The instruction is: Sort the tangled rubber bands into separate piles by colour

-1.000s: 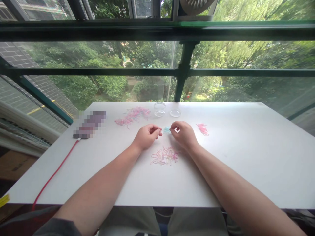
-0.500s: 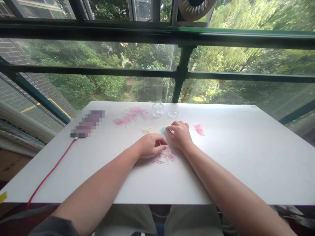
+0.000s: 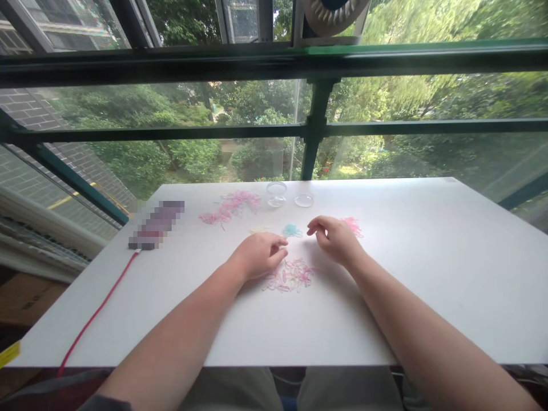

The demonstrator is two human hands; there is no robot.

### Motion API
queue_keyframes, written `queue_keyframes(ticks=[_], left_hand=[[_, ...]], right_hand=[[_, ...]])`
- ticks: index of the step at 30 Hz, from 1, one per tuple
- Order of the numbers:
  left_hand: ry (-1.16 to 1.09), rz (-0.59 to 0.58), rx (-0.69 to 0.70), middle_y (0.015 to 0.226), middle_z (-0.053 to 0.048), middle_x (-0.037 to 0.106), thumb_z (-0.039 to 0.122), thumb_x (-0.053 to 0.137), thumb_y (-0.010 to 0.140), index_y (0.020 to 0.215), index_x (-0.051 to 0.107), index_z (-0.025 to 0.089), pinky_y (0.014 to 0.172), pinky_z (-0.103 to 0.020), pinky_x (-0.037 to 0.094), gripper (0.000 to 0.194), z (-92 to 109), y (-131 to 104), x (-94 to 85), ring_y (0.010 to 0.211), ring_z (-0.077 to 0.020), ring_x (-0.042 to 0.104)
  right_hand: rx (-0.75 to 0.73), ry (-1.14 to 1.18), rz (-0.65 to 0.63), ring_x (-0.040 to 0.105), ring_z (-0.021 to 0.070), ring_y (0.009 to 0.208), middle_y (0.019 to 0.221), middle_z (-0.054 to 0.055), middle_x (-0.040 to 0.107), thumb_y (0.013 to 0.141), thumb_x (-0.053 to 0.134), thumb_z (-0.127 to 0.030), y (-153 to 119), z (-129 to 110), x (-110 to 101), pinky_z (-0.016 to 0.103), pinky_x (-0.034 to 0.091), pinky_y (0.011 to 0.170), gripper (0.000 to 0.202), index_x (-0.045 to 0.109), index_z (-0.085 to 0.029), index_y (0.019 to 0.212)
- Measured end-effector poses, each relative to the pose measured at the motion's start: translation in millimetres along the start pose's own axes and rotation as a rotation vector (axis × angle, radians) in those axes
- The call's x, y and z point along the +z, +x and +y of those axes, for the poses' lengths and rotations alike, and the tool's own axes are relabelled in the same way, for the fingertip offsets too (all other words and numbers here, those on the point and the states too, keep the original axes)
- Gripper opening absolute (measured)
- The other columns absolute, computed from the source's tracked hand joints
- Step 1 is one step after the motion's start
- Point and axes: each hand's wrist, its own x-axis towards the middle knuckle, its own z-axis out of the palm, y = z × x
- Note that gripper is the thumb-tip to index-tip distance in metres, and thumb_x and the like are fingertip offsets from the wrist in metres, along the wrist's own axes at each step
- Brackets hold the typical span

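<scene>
Small coloured loops that look like rubber bands lie in piles on the white table. My left hand (image 3: 259,254) rests at the left edge of a mixed pink and pale pile (image 3: 293,275), its thumb and forefinger apart with nothing visible between them. Above the table, between the blue pile (image 3: 291,230) and the pink pile (image 3: 353,226), is my right hand (image 3: 336,237). Its fingers are curled in and pinched, and whatever they may hold is too small to make out. A pale yellow pile (image 3: 259,230) is partly hidden behind my left hand.
Toward the back stand a clear round container (image 3: 276,195) and a low clear dish (image 3: 303,200). A larger pink and lilac pile (image 3: 233,206) spreads to their left. A blurred-out phone-like object (image 3: 156,225) with a red cable (image 3: 100,308) lies at left. Windows border the table's far edge.
My right hand has moved right, away from the blue pile, which now shows fully. My left hand stays by the mixed pile, with thumb and forefinger slightly parted. The view has shifted slightly.
</scene>
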Motion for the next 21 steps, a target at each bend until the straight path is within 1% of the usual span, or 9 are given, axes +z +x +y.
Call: queue_keyframes(ticks=[3,5,10,13,16,19,21], left_hand=[[0.012,-0.006,0.016,0.110,-0.005,0.068,0.033,0.054,0.081,0.104,0.068,0.019,0.075,-0.028,0.051,0.030,-0.6,0.6,1.6,0.079,-0.0162,0.064],[0.025,-0.011,0.028,0.119,-0.005,0.064,0.032,0.055,0.080,0.104,0.068,0.019,0.078,-0.029,0.051,0.030,-0.3,1.3,2.6,0.076,-0.0155,0.064],[0.048,-0.021,0.042,0.127,-0.005,0.059,0.031,0.056,0.079,0.105,0.067,0.020,0.082,-0.030,0.051,0.030,0.3,2.1,4.0,0.078,-0.0156,0.063],[0.009,-0.013,0.035,0.125,-0.004,0.060,0.031,0.056,0.079,0.103,0.067,0.021,0.079,-0.029,0.051,0.028,-0.4,1.6,3.7,0.070,-0.0128,0.062],[-0.038,0.026,0.002,0.112,-0.003,0.065,0.032,0.055,0.080,0.097,0.067,0.021,0.075,-0.027,0.051,0.023,-1.3,1.3,2.1,0.067,-0.0113,0.062],[-0.011,0.072,-0.044,0.101,-0.002,0.068,0.034,0.054,0.081,0.095,0.067,0.021,0.072,-0.027,0.050,0.023,-1.5,1.5,0.5,0.067,-0.0124,0.061],[0.011,0.073,-0.056,0.103,-0.002,0.068,0.034,0.054,0.080,0.098,0.067,0.021,0.071,-0.028,0.050,0.025,-1.1,1.5,0.3,0.066,-0.0125,0.061]], right_hand=[[-0.007,-0.017,-0.094,0.062,0.0166,0.081,0.083,0.000,0.072,0.073,0.044,-0.005,-0.1,-4.3,0.0,0.027,0.044,0.077,0.028,0.066,-0.019,0.083],[-0.028,-0.034,-0.129,0.061,0.0176,0.084,0.085,0.001,0.072,0.073,0.044,-0.006,0.0,-5.6,1.8,0.028,0.045,0.079,0.028,0.067,-0.019,0.083],[-0.050,-0.047,-0.132,0.061,0.0186,0.085,0.088,0.002,0.072,0.074,0.045,-0.006,0.3,-5.2,6.1,0.029,0.045,0.081,0.029,0.069,-0.018,0.085],[-0.055,-0.038,-0.115,0.062,0.0179,0.085,0.088,0.001,0.072,0.072,0.044,-0.004,0.3,-5.1,5.3,0.028,0.045,0.081,0.032,0.069,-0.018,0.086],[-0.030,-0.026,-0.076,0.062,0.0166,0.085,0.088,0.001,0.072,0.071,0.045,-0.003,-0.2,-4.6,1.7,0.027,0.046,0.081,0.032,0.068,-0.019,0.087],[0.001,-0.016,-0.042,0.062,0.0156,0.086,0.089,0.001,0.072,0.073,0.045,-0.005,-0.7,-2.7,-1.6,0.025,0.046,0.080,0.031,0.068,-0.019,0.087],[0.009,-0.010,-0.040,0.062,0.0153,0.086,0.091,0.001,0.072,0.074,0.045,-0.006,-0.7,-1.4,-1.9,0.025,0.046,0.080,0.030,0.068,-0.020,0.088]])
